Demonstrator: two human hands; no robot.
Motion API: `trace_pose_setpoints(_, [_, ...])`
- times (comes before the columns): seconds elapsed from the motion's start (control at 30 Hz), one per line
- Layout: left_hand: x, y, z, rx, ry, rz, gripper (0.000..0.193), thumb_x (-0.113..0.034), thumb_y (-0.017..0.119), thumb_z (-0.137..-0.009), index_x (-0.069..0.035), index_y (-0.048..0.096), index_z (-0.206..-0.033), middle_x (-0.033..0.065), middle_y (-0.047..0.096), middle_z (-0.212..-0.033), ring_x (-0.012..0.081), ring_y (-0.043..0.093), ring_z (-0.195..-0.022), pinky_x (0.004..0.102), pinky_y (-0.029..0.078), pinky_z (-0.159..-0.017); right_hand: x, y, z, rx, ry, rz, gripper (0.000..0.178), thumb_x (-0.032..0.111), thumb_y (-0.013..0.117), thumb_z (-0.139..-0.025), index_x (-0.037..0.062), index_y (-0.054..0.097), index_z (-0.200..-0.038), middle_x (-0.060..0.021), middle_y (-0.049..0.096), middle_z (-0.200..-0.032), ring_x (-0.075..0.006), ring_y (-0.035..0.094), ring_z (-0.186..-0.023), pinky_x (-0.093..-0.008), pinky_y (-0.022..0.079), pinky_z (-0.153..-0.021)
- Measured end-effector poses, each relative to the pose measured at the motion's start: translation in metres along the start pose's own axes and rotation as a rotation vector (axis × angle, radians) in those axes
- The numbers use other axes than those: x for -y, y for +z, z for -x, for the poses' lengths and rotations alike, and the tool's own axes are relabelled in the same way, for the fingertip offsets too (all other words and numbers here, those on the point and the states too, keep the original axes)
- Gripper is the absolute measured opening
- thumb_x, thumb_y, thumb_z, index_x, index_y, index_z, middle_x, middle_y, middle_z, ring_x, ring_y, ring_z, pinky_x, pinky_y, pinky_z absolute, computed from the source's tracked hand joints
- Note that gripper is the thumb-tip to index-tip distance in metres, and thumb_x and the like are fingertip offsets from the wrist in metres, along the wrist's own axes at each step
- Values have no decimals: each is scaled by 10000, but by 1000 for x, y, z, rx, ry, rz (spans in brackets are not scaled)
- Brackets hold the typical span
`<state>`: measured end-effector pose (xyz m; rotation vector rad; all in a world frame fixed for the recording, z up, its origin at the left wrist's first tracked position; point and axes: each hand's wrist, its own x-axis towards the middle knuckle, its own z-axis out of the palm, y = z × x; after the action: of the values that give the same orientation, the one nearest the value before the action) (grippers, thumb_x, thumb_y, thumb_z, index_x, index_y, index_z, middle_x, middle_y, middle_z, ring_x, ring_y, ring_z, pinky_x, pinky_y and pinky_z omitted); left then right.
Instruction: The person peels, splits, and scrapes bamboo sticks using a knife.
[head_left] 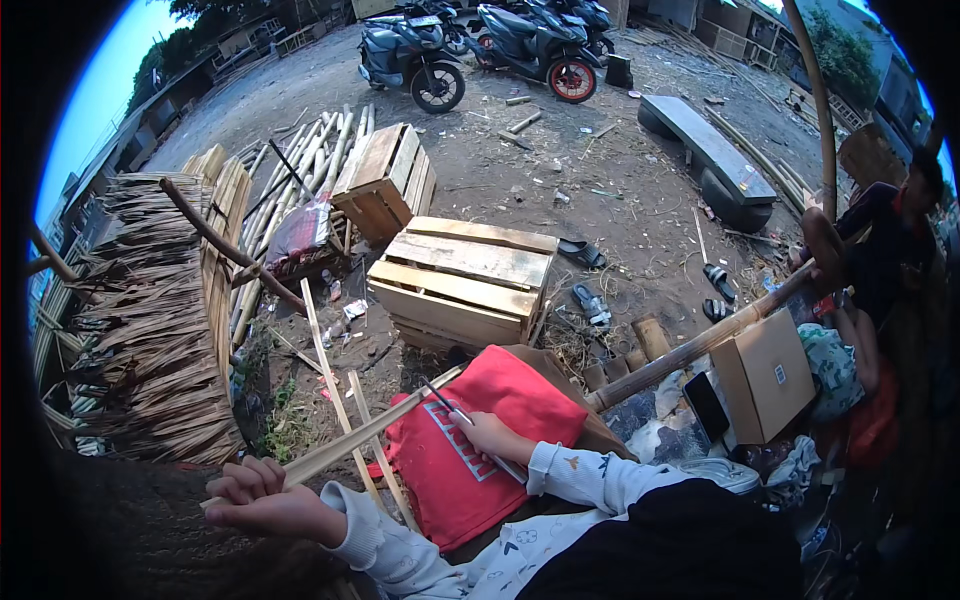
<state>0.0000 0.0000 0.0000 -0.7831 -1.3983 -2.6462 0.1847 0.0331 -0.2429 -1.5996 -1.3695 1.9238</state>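
My left hand (275,500) is closed around the near end of a pale, flat bamboo strip (350,437). The strip slants up and to the right across the edge of a red cloth (480,500) spread over my lap. In my right hand (490,440), above the cloth, is a slim dark knife (446,400). Its blade points up and left, close to the strip's far part; whether it touches cannot be made out. The fingers of the right hand partly hide the knife's handle.
Wooden crates (465,275) stand ahead, with bamboo poles (290,215) and dried thatch (150,330) to the left. Loose strips (335,385) lean nearby. At right are a bamboo rail (690,345), a cardboard box (765,375), a phone (707,405) and a seated person (890,230).
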Motion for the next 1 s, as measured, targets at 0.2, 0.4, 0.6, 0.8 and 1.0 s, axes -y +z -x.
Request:
trace_pose_setpoints(0.2, [1,-1,1,16,10,4,554,-589,290,-991,-152,192,-666,-36,170,-558,58,132,-451,233,83,-393,1,-1,3,-5,-22,-13,564,528,360,-994,19,526,-816,-55,530,-556,-146,525,-392,-296,450,-370])
trace_pose_setpoints(0.4, [0,-1,-2,25,12,10,542,-562,282,-1003,-155,189,-658,-36,168,-554,63,129,-452,234,86,-392,0,4,0,-11,-54,-21,578,529,357,-994,4,537,-829,-62,533,-543,-153,536,-393,-294,453,-372])
trace_pose_setpoints(0.6, [-2,7,3,-44,-49,7,547,-558,276,-1003,-155,185,-644,-29,176,-550,70,140,-452,233,78,-400,-7,-1,-4,-17,-51,-57,577,531,355,-994,-5,546,-895,-61,526,-549,-147,537,-397,-295,447,-367])
trace_pose_setpoints(0.8, [-1,1,0,-19,-38,26,546,-571,295,-995,-157,195,-653,-32,179,-556,65,139,-458,229,79,-401,-7,1,-6,-6,-9,-4,557,521,378,-992,-3,533,-883,-56,526,-548,-140,521,-388,-290,438,-368])
trace_pose_setpoints(1.0, [-1,0,1,-11,-30,-18,538,-587,277,-988,-144,231,-687,-23,177,-561,71,141,-452,224,96,-397,0,1,3,-10,-33,-59,556,518,385,-992,0,518,-840,-51,512,-548,-136,504,-383,-285,421,-362])
